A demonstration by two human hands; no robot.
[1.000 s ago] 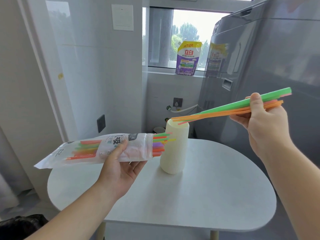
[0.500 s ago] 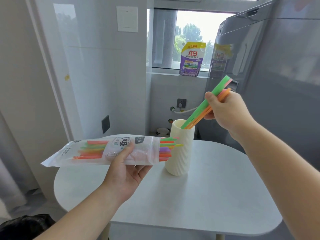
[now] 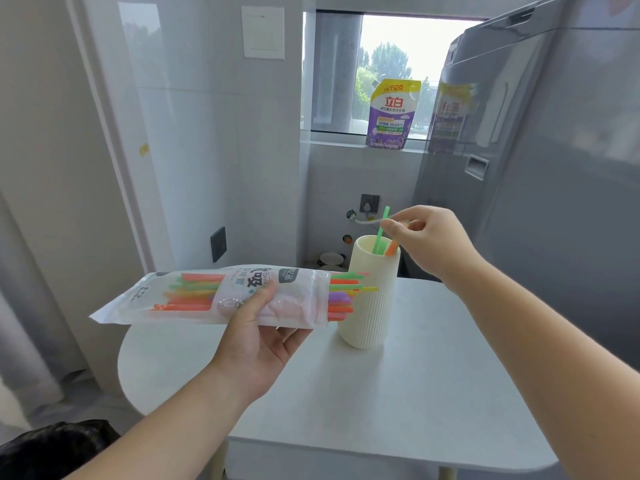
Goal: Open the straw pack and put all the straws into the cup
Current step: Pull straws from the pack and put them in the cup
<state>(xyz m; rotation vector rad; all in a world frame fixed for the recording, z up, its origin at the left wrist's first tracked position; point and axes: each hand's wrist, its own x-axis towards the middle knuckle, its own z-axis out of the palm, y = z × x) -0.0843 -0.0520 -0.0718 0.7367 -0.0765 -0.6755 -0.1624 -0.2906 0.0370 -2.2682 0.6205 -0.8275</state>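
Note:
My left hand (image 3: 258, 336) holds the clear straw pack (image 3: 214, 296) level above the white table (image 3: 398, 393). Coloured straw ends (image 3: 346, 294) poke out of the pack's open right end, just in front of the cream ribbed cup (image 3: 369, 306). The cup stands upright on the table. Green and orange straws (image 3: 381, 242) stand inside it, leaning toward its right rim. My right hand (image 3: 427, 237) hovers just above the cup's right rim, its thumb and fingers pinched on the upper ends of these straws.
A grey washing machine (image 3: 554, 168) rises behind the table on the right. A purple and yellow detergent pouch (image 3: 391, 114) stands on the window sill. A wall with sockets is at the left and back. A black bag (image 3: 52, 448) lies at the lower left.
My right hand has swung the bunch of straws from level to upright and lowered it into the cup. The left hand and the pack have stayed in place.

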